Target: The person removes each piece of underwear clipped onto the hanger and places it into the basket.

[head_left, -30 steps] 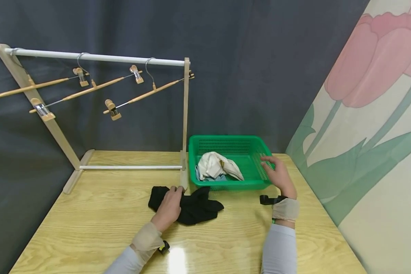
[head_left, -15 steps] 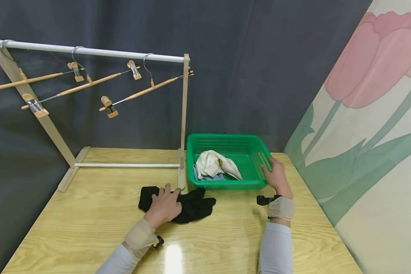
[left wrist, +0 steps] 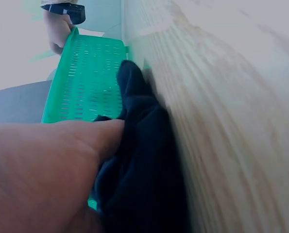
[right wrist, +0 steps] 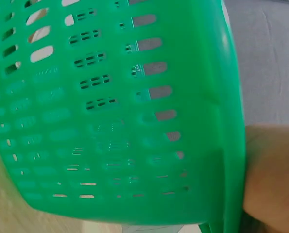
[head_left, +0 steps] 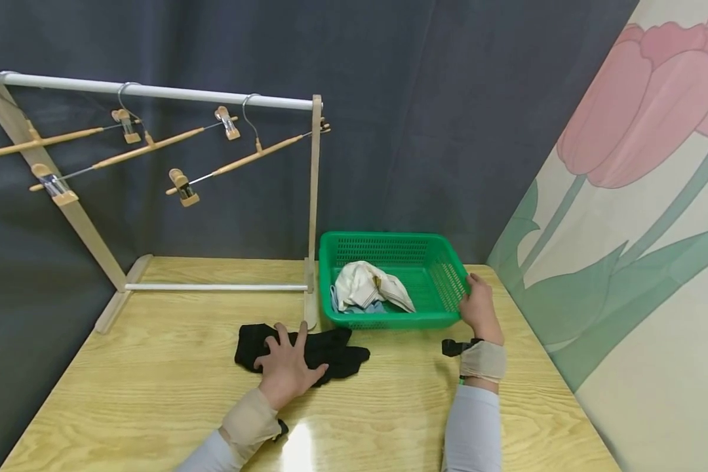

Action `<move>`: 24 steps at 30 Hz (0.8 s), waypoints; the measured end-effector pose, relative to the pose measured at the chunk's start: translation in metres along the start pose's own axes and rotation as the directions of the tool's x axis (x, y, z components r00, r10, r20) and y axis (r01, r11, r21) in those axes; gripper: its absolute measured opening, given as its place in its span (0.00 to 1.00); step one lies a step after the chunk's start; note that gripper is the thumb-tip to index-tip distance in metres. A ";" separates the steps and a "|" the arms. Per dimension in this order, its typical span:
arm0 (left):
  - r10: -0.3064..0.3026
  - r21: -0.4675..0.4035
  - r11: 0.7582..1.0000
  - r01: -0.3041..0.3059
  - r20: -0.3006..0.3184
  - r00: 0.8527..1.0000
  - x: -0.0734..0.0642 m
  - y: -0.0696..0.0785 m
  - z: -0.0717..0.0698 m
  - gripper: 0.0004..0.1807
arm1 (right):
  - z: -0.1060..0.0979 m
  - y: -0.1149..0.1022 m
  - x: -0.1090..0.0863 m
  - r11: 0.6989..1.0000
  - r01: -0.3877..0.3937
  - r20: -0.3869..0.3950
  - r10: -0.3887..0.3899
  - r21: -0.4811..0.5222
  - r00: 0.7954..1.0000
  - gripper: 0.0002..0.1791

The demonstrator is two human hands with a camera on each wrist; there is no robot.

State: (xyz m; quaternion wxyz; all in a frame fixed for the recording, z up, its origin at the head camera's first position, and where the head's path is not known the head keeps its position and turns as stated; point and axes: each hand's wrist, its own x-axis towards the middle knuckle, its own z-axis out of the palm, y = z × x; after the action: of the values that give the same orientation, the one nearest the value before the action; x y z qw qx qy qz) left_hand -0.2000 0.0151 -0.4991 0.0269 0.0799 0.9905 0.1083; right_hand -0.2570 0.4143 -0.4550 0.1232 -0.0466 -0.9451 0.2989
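A crumpled black piece of clothing (head_left: 336, 357) lies on the table, with two narrow ends pointing right. My left hand (head_left: 286, 367) rests on it with fingers spread; the left wrist view shows my thumb against the dark cloth (left wrist: 146, 155). To the right, my right hand (head_left: 480, 307) grips the right rim of a green perforated basket (head_left: 401, 320). In the right wrist view the basket's side wall (right wrist: 193, 160) fills most of the picture, and part of my hand (right wrist: 273, 174) shows beyond the rim. White cloth (head_left: 362, 285) and light blue cloth (head_left: 368, 308) lie inside the basket.
A rack with a white top bar (head_left: 171, 93) stands at the back left. Several clip hangers hang from it, one with a wooden clip (head_left: 183, 188). The rack's right foot (head_left: 311, 308) is beside the basket. A dark curtain (head_left: 401, 131) covers the back.
My left hand has loosened from gripping the black clothing and spread its fingers over it. My right hand has moved from above the basket's right side to its rim and closed there.
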 end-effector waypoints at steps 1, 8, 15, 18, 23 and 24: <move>0.002 0.001 1.000 -0.002 0.009 1.000 0.000 0.000 0.001 0.49 | 0.000 0.000 0.000 1.000 -0.008 0.002 0.008 0.012 1.000 0.33; 0.062 -0.027 0.998 -0.062 0.002 0.998 0.003 -0.004 -0.002 0.37 | -0.003 -0.002 -0.001 0.999 -0.023 0.016 0.022 0.022 1.000 0.37; 0.179 -0.145 0.973 -0.182 -0.032 0.983 0.008 -0.012 -0.003 0.31 | -0.004 -0.003 -0.003 0.999 -0.030 0.022 0.029 0.035 0.999 0.37; 0.240 -0.172 0.953 -0.248 -0.066 0.968 0.012 -0.016 -0.001 0.26 | -0.003 -0.002 -0.002 0.999 -0.031 0.017 0.030 0.045 0.999 0.37; 0.266 -0.240 0.934 -0.266 -0.033 0.963 0.018 -0.026 -0.002 0.22 | 0.000 0.000 0.000 0.998 -0.028 0.005 0.028 0.052 1.000 0.37; 0.261 -0.258 0.932 -0.255 -0.012 0.965 0.019 -0.027 -0.003 0.23 | 0.000 0.001 0.000 0.998 -0.030 0.003 0.030 0.052 1.000 0.36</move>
State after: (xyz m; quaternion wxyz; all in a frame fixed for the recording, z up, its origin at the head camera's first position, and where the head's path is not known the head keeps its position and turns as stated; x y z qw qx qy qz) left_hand -0.2234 -0.0089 -0.5025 0.0337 0.2064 0.9486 0.2374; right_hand -0.2570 0.4150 -0.4553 0.1188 -0.0571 -0.9363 0.3255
